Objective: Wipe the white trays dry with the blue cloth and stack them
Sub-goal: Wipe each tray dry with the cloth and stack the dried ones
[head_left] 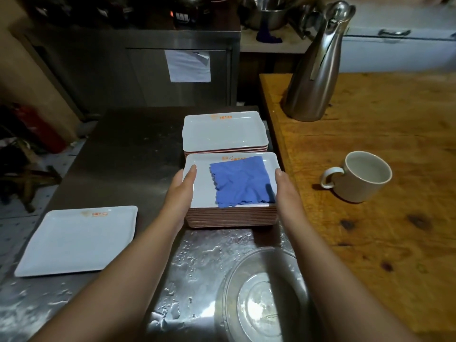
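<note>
A tall stack of white trays [232,217] stands in the middle of the steel counter, and a blue cloth [240,181] lies spread on its top tray. My left hand [181,190] grips the left side of that stack, thumb on the top tray's rim. On the right side my right hand [286,191] does the same, its thumb on the rim beside the cloth. A shorter stack of white trays [223,130] sits just behind. One single white tray [79,240] lies alone at the near left.
The steel counter [128,154] is wet near me. A clear glass bowl [261,294] stands close in front. To the right is a wooden table [370,193] with a white mug [362,176] and a steel jug [315,67].
</note>
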